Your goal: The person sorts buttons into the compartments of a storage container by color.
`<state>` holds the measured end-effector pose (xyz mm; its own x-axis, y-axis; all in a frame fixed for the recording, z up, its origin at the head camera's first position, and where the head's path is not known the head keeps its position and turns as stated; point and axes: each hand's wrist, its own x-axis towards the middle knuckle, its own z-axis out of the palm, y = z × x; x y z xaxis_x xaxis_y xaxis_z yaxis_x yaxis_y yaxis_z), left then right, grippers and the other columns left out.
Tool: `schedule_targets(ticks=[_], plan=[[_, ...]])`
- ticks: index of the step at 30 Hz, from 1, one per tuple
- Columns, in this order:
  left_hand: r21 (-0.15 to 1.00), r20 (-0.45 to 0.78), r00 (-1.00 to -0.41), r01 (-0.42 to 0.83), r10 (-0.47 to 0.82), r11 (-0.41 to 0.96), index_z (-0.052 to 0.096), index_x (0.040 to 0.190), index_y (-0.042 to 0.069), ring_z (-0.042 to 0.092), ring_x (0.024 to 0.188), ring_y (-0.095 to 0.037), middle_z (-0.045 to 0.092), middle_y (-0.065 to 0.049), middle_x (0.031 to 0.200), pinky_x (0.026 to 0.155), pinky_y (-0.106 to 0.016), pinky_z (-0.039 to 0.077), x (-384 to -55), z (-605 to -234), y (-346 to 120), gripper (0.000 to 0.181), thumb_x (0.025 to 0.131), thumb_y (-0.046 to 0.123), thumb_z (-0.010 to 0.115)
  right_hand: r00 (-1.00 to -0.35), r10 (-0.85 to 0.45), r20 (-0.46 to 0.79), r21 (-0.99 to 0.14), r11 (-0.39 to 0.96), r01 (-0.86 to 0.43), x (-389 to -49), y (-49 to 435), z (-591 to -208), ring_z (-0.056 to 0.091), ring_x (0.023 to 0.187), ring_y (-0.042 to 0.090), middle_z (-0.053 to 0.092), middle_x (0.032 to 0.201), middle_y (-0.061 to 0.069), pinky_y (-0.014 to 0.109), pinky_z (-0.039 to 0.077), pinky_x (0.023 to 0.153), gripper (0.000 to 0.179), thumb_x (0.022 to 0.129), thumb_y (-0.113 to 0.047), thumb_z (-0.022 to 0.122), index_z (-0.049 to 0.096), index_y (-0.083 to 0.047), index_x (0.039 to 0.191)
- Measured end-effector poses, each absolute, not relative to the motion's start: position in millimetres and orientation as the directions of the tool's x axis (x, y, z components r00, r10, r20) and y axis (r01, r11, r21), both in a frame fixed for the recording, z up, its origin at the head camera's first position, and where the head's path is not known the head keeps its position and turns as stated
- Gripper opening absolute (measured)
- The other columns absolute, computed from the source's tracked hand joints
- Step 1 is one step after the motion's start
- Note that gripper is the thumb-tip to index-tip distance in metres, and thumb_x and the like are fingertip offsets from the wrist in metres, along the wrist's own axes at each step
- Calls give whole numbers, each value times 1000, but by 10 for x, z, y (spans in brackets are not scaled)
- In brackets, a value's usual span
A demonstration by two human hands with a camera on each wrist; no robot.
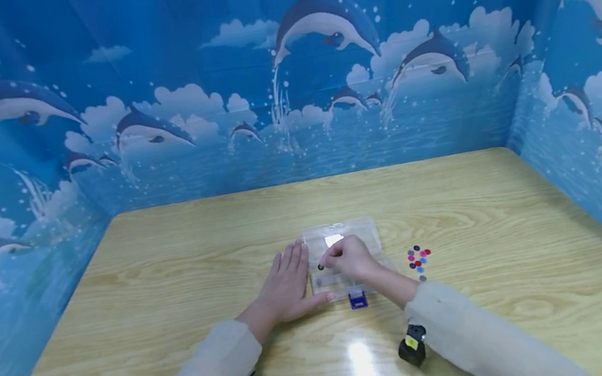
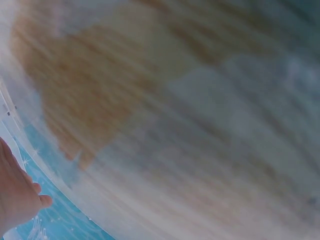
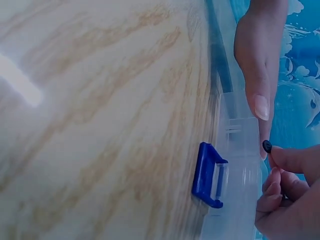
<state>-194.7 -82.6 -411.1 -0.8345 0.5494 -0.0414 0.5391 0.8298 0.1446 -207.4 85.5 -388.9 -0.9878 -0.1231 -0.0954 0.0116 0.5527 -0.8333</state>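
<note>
A clear plastic box (image 1: 370,237) lies on the table with its lid folded back, and its blue latch (image 1: 358,300) faces the near edge. My right hand (image 1: 352,258) is over the box and pinches a small black button (image 3: 267,146) between thumb and fingertips. Along the box's left side, my left hand (image 1: 288,287) rests with straight fingers, its thumb reaching across the near left corner. In the right wrist view the box wall (image 3: 239,150) stands beside the pinching fingers. Part of the left hand (image 2: 19,192) shows at the edge of the left wrist view.
Several loose buttons in red, pink, blue and dark colours, among them a red button (image 1: 418,263), lie right of the box. A black wrist camera (image 1: 411,346) sits by the right sleeve. A dolphin-printed curtain (image 1: 236,92) encloses the wooden table (image 1: 176,237).
</note>
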Motion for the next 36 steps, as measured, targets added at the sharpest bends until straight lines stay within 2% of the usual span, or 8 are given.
schedule_targets(ticks=[5, 11, 15, 23, 30, 36], plan=[[140, -35, -832, 545, 554, 827, 9, 147, -4, 7, 144, -34, 3, -20, 155, 117, -50, 11, -1950, -4113, -824, 99, 86, 66, 42, -989, -98, -112, -802, 596, 32, -2063, 794, -3870, 59, 68, 11, 71, 81, 11, 21, 52, 64, 6, 82, -1, 65, 70, 1, 82], [132, -34, -830, 549, 557, 825, 10, 147, -4, 8, 144, -35, 2, -20, 155, 117, -50, 12, -1957, -4122, -823, 99, 86, 67, 41, -989, -112, -93, -779, 627, 2, -2065, 781, -3886, 61, 71, 12, 71, 79, 9, 24, 54, 70, 5, 81, -3, 66, 71, -2, 80], [123, -38, -830, 548, 556, 827, 9, 147, -4, 7, 144, -34, 2, -20, 155, 117, -50, 12, -1959, -4120, -820, 99, 86, 67, 41, -989, -134, -70, -768, 640, -32, -2054, 789, -3880, 61, 70, 12, 71, 78, 8, 24, 54, 70, 5, 81, -3, 67, 72, -2, 80], [133, -58, -835, 536, 547, 834, 8, 147, -4, 6, 144, -33, 1, -19, 155, 117, -49, 10, -1955, -4105, -815, 99, 86, 67, 41, -992, -123, -32, -809, 586, -46, -2045, 835, -3891, 54, 68, 11, 67, 83, 9, 19, 46, 58, 9, 82, -8, 67, 72, -1, 86], [139, -47, -835, 538, 548, 831, 9, 147, -4, 7, 144, -34, 2, -20, 155, 117, -51, 11, -1950, -4117, -820, 100, 85, 67, 41, -977, -188, 103, -826, 531, -189, -2018, 924, -3903, 49, 65, 10, 66, 81, 9, 17, 41, 56, 12, 82, -8, 67, 72, -1, 91], [127, -46, -837, 536, 545, 834, 8, 147, -4, 8, 144, -35, 2, -20, 155, 117, -50, 11, -1953, -4122, -817, 100, 85, 68, 41, -963, -231, 137, -844, 481, -235, -1997, 1021, -3917, 51, 67, 8, 66, 83, 10, 15, 44, 59, 17, 83, -11, 68, 70, 0, 96]])
